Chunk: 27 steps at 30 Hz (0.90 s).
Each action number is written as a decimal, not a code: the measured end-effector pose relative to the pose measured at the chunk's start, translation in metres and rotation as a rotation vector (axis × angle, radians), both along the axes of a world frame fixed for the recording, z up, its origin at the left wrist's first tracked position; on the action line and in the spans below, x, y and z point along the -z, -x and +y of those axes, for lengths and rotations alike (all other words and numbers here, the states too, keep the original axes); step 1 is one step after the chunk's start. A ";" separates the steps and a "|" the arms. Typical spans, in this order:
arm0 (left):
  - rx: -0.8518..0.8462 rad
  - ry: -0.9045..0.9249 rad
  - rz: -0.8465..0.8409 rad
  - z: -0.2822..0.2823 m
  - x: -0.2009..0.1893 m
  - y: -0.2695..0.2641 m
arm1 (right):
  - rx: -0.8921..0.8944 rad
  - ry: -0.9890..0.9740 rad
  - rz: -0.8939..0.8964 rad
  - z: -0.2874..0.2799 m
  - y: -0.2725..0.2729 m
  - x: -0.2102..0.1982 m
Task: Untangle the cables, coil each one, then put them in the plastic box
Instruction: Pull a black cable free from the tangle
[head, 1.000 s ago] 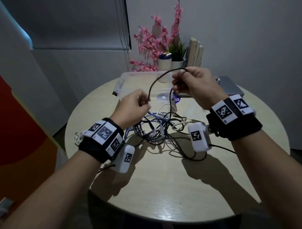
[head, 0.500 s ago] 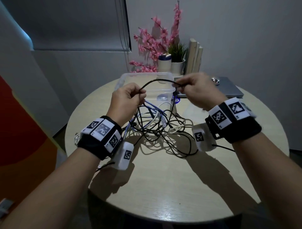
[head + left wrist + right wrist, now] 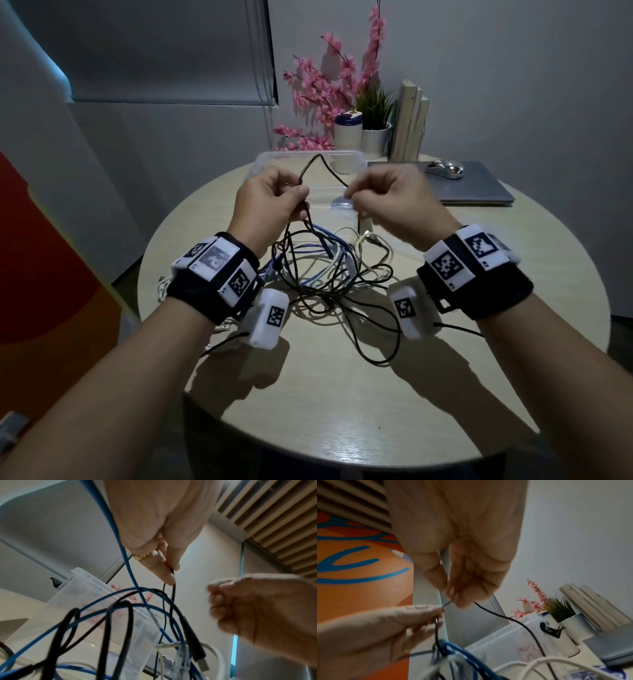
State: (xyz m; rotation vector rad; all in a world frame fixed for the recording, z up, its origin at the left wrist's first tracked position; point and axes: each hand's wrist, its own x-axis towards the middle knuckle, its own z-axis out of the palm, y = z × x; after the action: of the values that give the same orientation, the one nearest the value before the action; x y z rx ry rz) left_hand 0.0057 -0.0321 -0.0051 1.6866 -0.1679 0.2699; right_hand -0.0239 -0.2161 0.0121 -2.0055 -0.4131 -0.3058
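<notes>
A tangle of black, blue and white cables (image 3: 325, 270) lies mid-table. My left hand (image 3: 301, 192) grips a black cable (image 3: 318, 158), which rises in a narrow loop and comes down to my right hand (image 3: 349, 197), whose fingertips pinch it. In the left wrist view, the left hand's fingers (image 3: 164, 566) hold two black cable strands (image 3: 173, 592) above a blue cable (image 3: 120, 540) and a black USB plug (image 3: 202, 665). In the right wrist view, the right hand's fingertips (image 3: 462, 596) pinch the black cable (image 3: 505, 618). The clear plastic box (image 3: 260, 161) stands just behind the hands.
A closed laptop (image 3: 479, 188) with a silver mouse (image 3: 445, 168) lies at the back right of the round table (image 3: 342, 411). Pink flowers (image 3: 322, 89), a cup (image 3: 347, 132), a potted plant (image 3: 375, 137) and books (image 3: 411, 120) stand at the back. A white cable end (image 3: 161, 284) hangs by the left edge.
Both hands have come closer together. The right hand has dropped to the left hand's height, and the black cable span between them has folded into a narrow upright loop.
</notes>
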 end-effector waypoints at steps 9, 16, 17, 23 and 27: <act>0.121 0.144 -0.080 -0.003 -0.001 0.009 | 0.008 0.421 0.155 0.014 -0.010 0.033; 0.041 0.153 -0.113 0.002 -0.003 0.004 | 0.080 0.386 0.164 0.003 -0.013 0.022; 0.041 0.148 -0.111 0.003 -0.003 0.004 | 0.100 0.369 0.161 0.002 -0.014 0.022; 0.031 0.148 -0.089 0.014 -0.006 0.001 | 0.144 0.284 0.199 -0.005 -0.017 0.025; 0.021 0.154 -0.028 0.022 -0.010 0.001 | 0.167 0.276 0.197 -0.007 -0.021 0.026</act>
State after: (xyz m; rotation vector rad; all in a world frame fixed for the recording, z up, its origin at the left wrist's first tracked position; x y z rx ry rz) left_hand 0.0049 -0.0105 0.0047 1.5283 -0.1811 0.2832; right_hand -0.0034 -0.2236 -0.0136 -2.3218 -0.1697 -0.1575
